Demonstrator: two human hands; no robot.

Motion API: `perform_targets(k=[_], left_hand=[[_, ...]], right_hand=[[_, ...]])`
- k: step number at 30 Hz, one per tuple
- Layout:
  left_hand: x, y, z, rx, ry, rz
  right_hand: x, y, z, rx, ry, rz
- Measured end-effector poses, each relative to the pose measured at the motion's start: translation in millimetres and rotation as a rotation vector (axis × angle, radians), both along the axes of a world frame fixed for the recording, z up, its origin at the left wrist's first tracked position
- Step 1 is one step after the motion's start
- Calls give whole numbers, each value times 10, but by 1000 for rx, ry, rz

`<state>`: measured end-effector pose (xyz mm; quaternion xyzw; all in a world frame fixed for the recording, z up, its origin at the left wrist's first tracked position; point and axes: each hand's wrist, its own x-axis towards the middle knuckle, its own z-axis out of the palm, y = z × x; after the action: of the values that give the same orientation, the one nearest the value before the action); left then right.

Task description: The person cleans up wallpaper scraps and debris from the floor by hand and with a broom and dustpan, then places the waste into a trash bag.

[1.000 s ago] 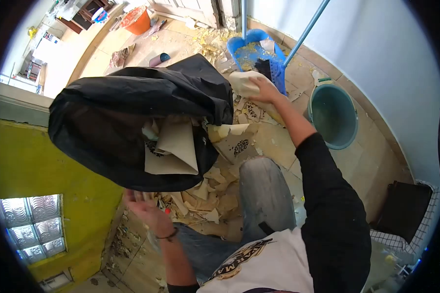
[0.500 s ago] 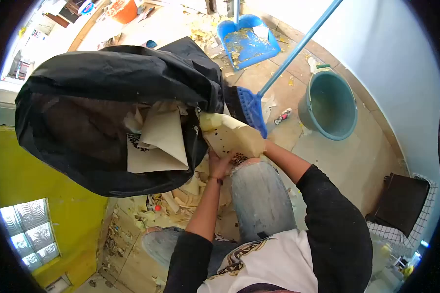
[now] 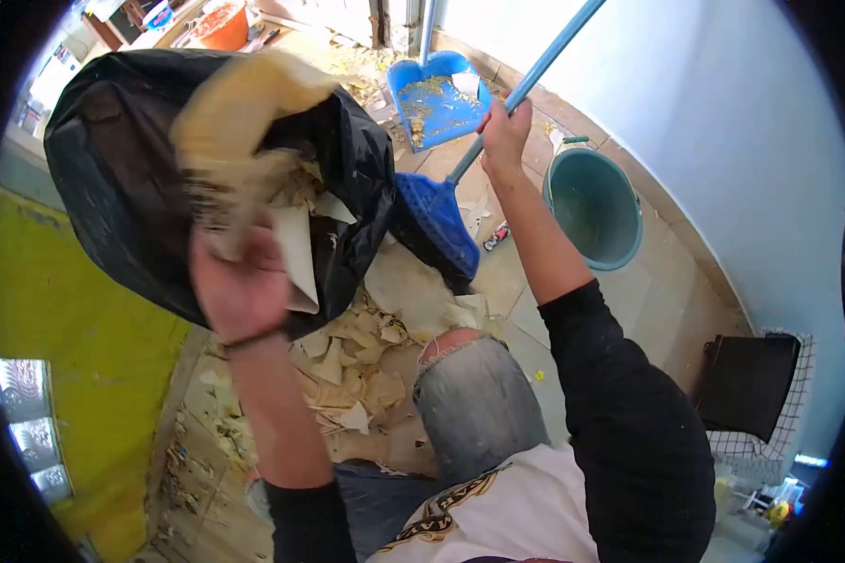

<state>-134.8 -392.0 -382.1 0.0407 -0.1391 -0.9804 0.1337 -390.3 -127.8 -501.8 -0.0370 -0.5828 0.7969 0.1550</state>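
My left hand [image 3: 244, 281], smeared by motion, grips a large curled paper scrap [image 3: 239, 113] at the mouth of the black bag [image 3: 361, 159]. Other scraps show inside the bag. My right hand [image 3: 508, 136] is wrapped round the light blue broom handle [image 3: 556, 54]. The blue broom head [image 3: 441, 220] rests on the floor beside the bag, bristles towards it. Below the bag, a pile of torn paper pieces [image 3: 352, 366] lies on the floor.
A blue dustpan [image 3: 446, 122] with debris lies beyond the broom. At the right, a green bucket [image 3: 593, 208] stands near the white wall [image 3: 723, 141]. A dark box [image 3: 749, 385] sits at the far right, and an orange bucket [image 3: 221, 28] at the back left.
My left hand has moved left and up to the bag mouth with paper. My right hand has left the paper and taken hold of the broom handle. More of the floor pile shows.
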Motion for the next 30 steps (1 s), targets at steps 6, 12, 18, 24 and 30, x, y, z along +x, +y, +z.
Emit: perform_targets(k=[6,12,18,24,30], left_hand=[[-417,-897,-392,-391,-387,412],[-849,-1002,-677,-1708,-1218,616],[-676,-865,-334,-2295,-1331,371],[-325,-436,111,-2511,-1093,250],[125,362,213,-2621,-145,602]], right_hand=[[-263,181,967,334,572,-229],[-480,261,733,551,608,-293],[-7,90,-280,532,370,-119],[707,-484,82,-40,111,285],[716,-64,952,11,218,265]])
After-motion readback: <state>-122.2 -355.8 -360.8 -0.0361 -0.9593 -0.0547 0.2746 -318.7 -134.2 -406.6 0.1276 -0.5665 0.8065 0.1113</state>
